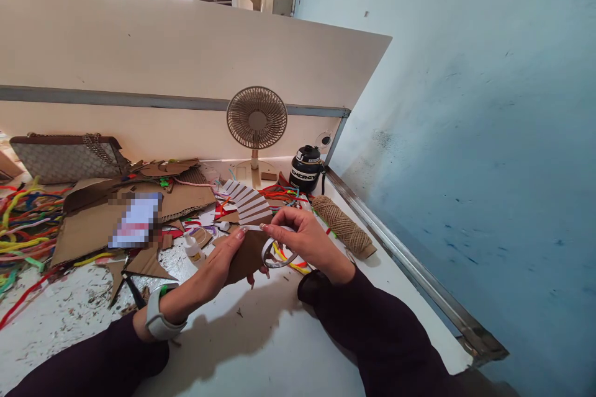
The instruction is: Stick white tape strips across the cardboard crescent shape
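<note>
My left hand (220, 260) grips a brown cardboard piece (248, 254), thumb on its upper edge and fingertips showing below. A white strip runs along that edge between my hands. My right hand (302, 239) pinches near the strip's end, and a roll of white tape (278, 263) hangs from its fingers. Just beyond the cardboard is a fanned row of white strips on brown (246, 201); I cannot tell whether it joins the held piece. A small white glue bottle (193, 248) stands left of my left hand.
Twine (343, 226) lies on the right by the metal edge. Behind stand a fan (257, 127) and a black bottle (305, 170). On the left are cardboard scraps (84, 229), a phone (136, 220), colourful pipe cleaners (28, 223), scissors (133, 288) and a handbag (69, 158).
</note>
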`<state>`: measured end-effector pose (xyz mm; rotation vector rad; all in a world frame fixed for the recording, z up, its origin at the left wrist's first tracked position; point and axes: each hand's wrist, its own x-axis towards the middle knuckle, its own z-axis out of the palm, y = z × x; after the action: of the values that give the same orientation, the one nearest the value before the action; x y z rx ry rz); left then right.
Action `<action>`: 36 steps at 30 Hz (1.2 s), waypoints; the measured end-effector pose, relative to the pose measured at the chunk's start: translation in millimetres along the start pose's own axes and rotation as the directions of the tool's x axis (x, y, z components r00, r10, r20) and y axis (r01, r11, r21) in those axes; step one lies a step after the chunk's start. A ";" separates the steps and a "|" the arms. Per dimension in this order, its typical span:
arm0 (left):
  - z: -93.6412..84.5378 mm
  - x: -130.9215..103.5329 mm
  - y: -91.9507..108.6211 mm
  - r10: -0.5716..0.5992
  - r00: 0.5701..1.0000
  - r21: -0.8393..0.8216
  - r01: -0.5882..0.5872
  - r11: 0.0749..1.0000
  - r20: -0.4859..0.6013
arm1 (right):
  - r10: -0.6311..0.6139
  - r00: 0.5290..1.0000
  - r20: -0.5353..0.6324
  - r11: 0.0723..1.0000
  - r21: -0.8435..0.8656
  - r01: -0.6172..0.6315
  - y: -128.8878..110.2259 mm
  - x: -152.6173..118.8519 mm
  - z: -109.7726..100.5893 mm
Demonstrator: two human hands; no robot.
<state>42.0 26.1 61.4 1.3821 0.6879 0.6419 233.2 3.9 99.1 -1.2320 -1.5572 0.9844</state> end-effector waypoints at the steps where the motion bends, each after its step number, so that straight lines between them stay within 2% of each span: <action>1: 0.2 -0.3 0.3 0.006 1.000 -0.002 -0.006 1.000 0.001 | -0.002 1.000 0.002 1.000 -0.013 0.002 0.4 0.2 -0.6; 11: 3.9 -2.8 6.3 0.035 0.999 0.012 -0.035 0.999 -0.020 | -0.066 0.997 -0.046 0.972 -0.228 0.053 -1.5 -2.5 -3.3; 18: 3.6 0.5 2.6 0.021 0.999 0.004 -0.020 1.000 -0.031 | -0.135 0.984 -0.117 0.912 -0.403 0.077 -4.2 -3.9 -1.3; 29: 5.7 -1.3 1.8 0.033 0.997 0.020 -0.031 0.999 -0.066 | -0.071 0.986 -0.154 0.903 -0.430 -0.002 -7.0 -3.9 -1.8; 34: 3.7 -3.0 4.1 0.035 0.996 0.043 -0.032 0.999 -0.077 | -0.057 0.971 -0.231 0.893 -0.447 -0.054 -8.4 -1.8 -6.9; 36: 3.4 -3.9 5.7 0.033 0.998 0.038 -0.031 0.999 -0.062 | -0.035 0.973 -0.227 0.897 -0.436 -0.069 -8.5 -0.7 -9.6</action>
<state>42.0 21.5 67.4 1.4146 0.7323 0.7035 240.2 2.2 109.8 -1.6117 -1.6337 0.4795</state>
